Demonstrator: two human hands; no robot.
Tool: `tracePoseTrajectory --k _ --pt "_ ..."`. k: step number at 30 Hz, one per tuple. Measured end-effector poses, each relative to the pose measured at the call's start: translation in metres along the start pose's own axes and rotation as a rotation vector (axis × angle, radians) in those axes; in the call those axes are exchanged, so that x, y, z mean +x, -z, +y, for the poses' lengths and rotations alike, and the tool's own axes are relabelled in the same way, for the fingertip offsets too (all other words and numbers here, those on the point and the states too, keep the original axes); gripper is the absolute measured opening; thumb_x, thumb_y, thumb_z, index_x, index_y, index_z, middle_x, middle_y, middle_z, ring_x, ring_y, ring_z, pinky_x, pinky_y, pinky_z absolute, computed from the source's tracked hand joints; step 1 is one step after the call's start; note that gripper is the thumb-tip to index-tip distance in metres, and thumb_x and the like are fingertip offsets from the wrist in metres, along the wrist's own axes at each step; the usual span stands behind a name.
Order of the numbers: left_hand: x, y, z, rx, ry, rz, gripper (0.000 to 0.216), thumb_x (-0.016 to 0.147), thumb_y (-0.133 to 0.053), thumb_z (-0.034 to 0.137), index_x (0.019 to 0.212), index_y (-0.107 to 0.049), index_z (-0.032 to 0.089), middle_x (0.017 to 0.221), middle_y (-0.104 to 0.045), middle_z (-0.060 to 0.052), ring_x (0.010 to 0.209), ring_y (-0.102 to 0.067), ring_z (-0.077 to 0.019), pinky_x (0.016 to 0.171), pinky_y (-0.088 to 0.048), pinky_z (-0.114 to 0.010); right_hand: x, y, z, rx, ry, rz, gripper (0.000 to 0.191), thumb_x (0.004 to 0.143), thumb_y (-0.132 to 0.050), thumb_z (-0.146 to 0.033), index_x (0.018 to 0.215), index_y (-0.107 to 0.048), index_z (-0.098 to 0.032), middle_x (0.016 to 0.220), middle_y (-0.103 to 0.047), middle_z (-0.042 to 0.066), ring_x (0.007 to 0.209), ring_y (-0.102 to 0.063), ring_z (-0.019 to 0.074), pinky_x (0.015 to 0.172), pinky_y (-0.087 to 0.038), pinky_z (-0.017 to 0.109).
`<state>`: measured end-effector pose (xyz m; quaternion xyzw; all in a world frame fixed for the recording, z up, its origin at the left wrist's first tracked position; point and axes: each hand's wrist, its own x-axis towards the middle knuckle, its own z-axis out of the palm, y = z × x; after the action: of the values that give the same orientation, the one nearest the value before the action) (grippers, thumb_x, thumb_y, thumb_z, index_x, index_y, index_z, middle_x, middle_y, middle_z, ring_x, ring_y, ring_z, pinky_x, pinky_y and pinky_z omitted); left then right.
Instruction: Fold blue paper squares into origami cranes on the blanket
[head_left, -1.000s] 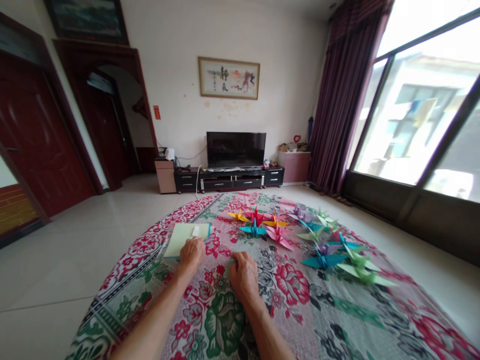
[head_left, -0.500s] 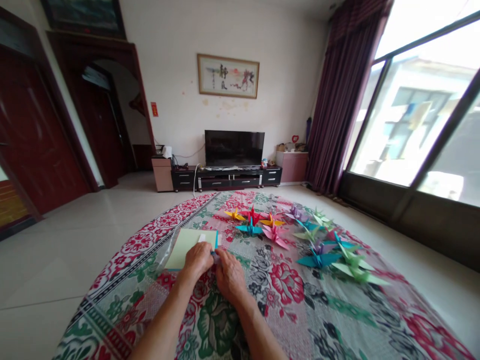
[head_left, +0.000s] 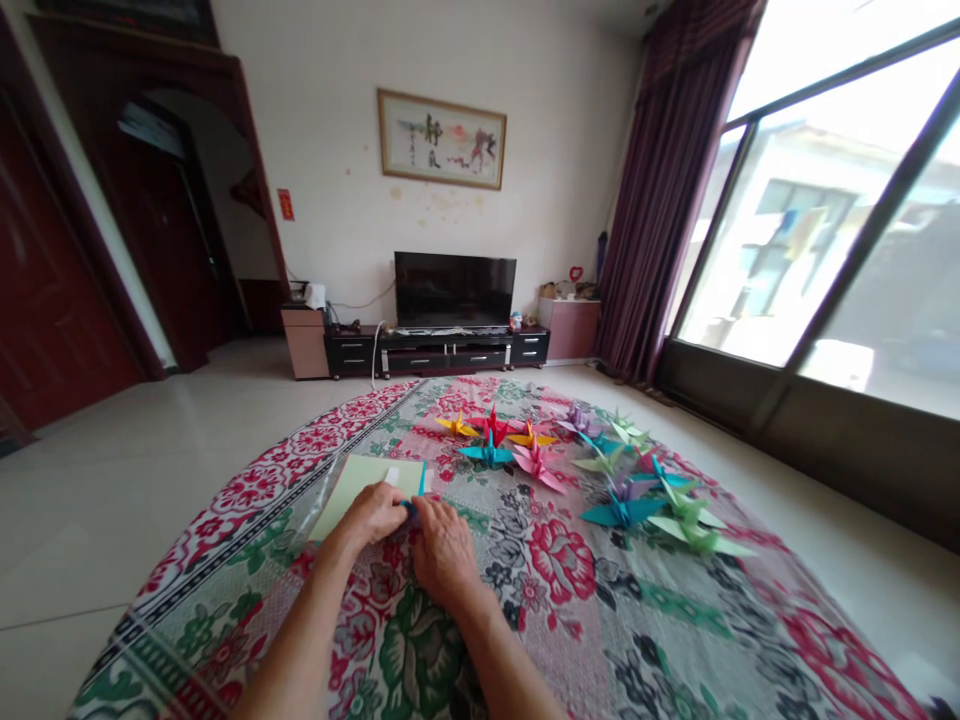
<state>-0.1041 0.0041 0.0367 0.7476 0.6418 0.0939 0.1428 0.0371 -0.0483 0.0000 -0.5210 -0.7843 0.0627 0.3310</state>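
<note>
Both hands meet low over the table, fingers closed around a small piece of folded blue paper [head_left: 409, 507]. My left hand [head_left: 375, 512] grips its left side, and my right hand [head_left: 442, 540] pinches it from the right. Most of the paper is hidden by the fingers, so its shape does not show. Just beyond the left hand lies a stack of pale green paper sheets [head_left: 360, 480] in a clear sleeve, with a blue edge along its right side and a small white strip [head_left: 392, 476] on top.
Several folded paper cranes stand right of the hands, among them a pink crane [head_left: 537, 464], a yellow crane [head_left: 456, 425] and a blue crane [head_left: 624, 510]. A flowered tablecloth [head_left: 517, 610] covers the round table. A television [head_left: 454, 290] stands beyond, with windows at right.
The camera view has turned slightly right, so everything sits further left. Both hands keep hold of the blue paper, with only a slight shift of the fingers.
</note>
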Motion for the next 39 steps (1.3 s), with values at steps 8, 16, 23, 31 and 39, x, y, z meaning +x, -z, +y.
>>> tracePoseTrajectory --k 8,16,23,31,39 --pt "0.003 -0.005 -0.007 -0.119 0.011 -0.025 0.020 0.061 -0.050 0.027 0.060 -0.065 0.014 0.048 -0.046 0.003 0.054 -0.044 -0.0105 0.046 -0.024 -0.020 0.016 -0.008 0.004 -0.012 -0.086 -0.015 0.019 0.080 -0.045 -0.020 0.093 -0.059 -0.024 0.088 -0.060 0.003 0.085 -0.051 0.0181 0.070 -0.035 0.025" --pt "0.006 -0.009 -0.019 -0.308 0.007 -0.123 0.019 0.053 -0.054 0.030 0.058 -0.062 0.013 0.047 -0.036 0.006 0.050 -0.035 -0.0096 0.047 -0.024 -0.020 0.012 -0.011 0.005 0.028 -0.076 0.042 0.018 0.077 -0.048 -0.016 0.085 -0.061 -0.025 0.082 -0.059 0.001 0.082 -0.049 0.0168 0.067 -0.032 0.024" --pt "0.001 -0.007 -0.021 -0.458 -0.023 -0.183 0.021 0.053 -0.057 0.032 0.058 -0.060 0.012 0.050 -0.040 0.006 0.052 -0.035 -0.0097 0.049 -0.026 -0.020 0.012 -0.012 0.006 0.074 -0.079 0.053 0.015 0.073 -0.051 -0.016 0.081 -0.061 -0.024 0.079 -0.060 0.001 0.079 -0.050 0.0167 0.066 -0.032 0.025" --pt "-0.006 0.001 -0.026 -0.564 -0.072 -0.289 0.031 0.063 -0.055 0.044 0.063 -0.058 0.013 0.051 -0.036 0.006 0.050 -0.030 -0.0084 0.047 -0.021 -0.020 0.012 -0.014 0.008 0.146 -0.080 0.094 0.012 0.075 -0.050 -0.015 0.079 -0.058 -0.022 0.079 -0.059 0.001 0.078 -0.052 0.0152 0.067 -0.034 0.023" --pt "-0.008 -0.003 -0.034 -0.593 -0.044 -0.266 0.030 0.063 -0.054 0.043 0.060 -0.054 0.013 0.048 -0.034 0.006 0.047 -0.028 -0.0081 0.047 -0.019 -0.021 0.008 -0.015 0.008 0.212 -0.002 0.088 0.013 0.072 -0.051 -0.013 0.081 -0.057 -0.020 0.076 -0.058 0.001 0.076 -0.052 0.0141 0.068 -0.035 0.022"
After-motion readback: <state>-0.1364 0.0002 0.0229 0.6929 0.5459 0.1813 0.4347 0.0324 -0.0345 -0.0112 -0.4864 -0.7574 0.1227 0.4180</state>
